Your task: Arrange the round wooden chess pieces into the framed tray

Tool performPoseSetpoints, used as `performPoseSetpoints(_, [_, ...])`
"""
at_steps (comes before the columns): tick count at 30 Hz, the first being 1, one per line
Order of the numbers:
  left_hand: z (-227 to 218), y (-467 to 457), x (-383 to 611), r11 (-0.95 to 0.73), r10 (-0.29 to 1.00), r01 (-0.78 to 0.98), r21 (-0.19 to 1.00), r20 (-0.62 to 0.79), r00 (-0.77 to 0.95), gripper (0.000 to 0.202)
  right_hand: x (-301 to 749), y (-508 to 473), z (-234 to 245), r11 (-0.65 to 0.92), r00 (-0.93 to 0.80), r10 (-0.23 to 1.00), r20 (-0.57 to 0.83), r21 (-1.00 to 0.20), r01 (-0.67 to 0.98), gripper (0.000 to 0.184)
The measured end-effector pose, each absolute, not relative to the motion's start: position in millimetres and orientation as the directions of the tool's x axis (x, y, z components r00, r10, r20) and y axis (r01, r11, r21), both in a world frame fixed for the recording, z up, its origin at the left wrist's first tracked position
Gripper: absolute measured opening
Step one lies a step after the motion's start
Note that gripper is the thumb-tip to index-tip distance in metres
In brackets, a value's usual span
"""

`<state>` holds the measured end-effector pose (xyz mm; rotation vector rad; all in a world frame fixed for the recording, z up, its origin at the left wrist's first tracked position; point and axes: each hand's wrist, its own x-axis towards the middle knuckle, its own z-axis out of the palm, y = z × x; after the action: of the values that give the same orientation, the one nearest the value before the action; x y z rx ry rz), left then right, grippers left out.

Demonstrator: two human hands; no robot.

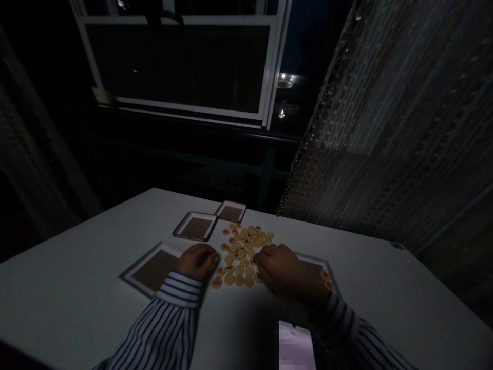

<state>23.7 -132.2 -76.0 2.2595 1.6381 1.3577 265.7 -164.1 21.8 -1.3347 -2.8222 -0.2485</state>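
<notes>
Round, pale Chinese chess pieces (239,269), some with red or black characters, lie in a loose spread on the white table, with a denser heap farther back. My left hand (195,261) is closed at the left side of the spread, its fingers curled together; whatever they hold is hidden. At the right edge my right hand (283,270) reaches down, palm low, fingers bent together at the pieces. Its fingertips touch or hover over one, and I cannot tell which. A shallow tray (335,281) lies partly hidden beyond my right hand, with red-marked pieces (326,276) at its right side.
Left of the pieces lie a larger shallow tray (140,289) and two smaller ones, a near tray (192,239) and a far tray (245,206). A lit phone (296,344) is at the table's (77,277) near side. Bead curtains (377,128) and a window (173,108) stand behind.
</notes>
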Motion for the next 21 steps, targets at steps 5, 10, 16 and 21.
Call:
performPoseSetpoints(5, [-89.4,-127.2,19.7,-0.506,0.749,0.765,0.399,0.643,0.161,0.021,239.1,-154.6,8.6,0.661,-0.673,0.739,0.043,0.15,0.736,0.021])
performPoseSetpoints(10, [-88.9,-132.3,20.8,-0.546,0.769,0.76,0.353,0.571,0.288,0.027,225.2,-149.4,-11.9,0.676,-0.688,0.707,0.161,0.132,0.725,0.019])
performPoseSetpoints(16, [-83.4,-140.3,27.3,-0.481,0.825,0.82,0.31,0.476,0.304,0.025,224.9,-144.4,-33.3,0.673,-0.652,0.685,0.324,0.059,0.737,0.018])
performPoseSetpoints(21, [-88.7,-139.1,29.3,-0.442,0.84,0.855,0.272,0.46,0.288,0.024,226.2,-143.4,-39.4,0.695,-0.657,0.657,0.37,0.039,0.717,0.018])
